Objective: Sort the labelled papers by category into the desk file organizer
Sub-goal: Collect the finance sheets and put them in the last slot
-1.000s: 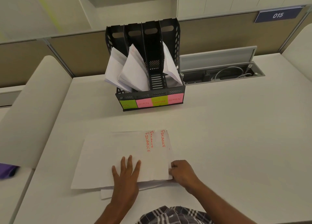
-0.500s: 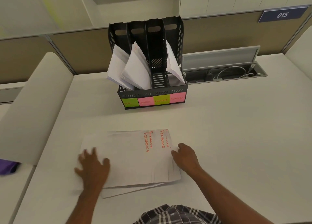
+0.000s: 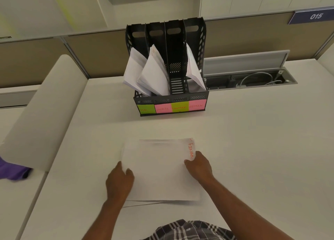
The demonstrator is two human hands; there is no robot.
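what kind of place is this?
Most likely an office cubicle desk. Low partition behind the desk carries a numbered plate reading 015, an open cable hatch is sunk into the desktop, and a file organizer with sticky labels like FINANCE and ADMIN stands at the back.

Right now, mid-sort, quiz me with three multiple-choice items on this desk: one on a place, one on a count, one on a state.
1. Which slot of the file organizer has no papers?
A first from left
B third from left
C fourth from left

2. How many sticky labels are on its front?
A three
B four
C six

3. The paper stack is:
A flat on the desk
B in the air
C in a slot

B: only bare black plastic shows there.
B: green, pink, green, pink.
A: left hand and right hand hold its sides.
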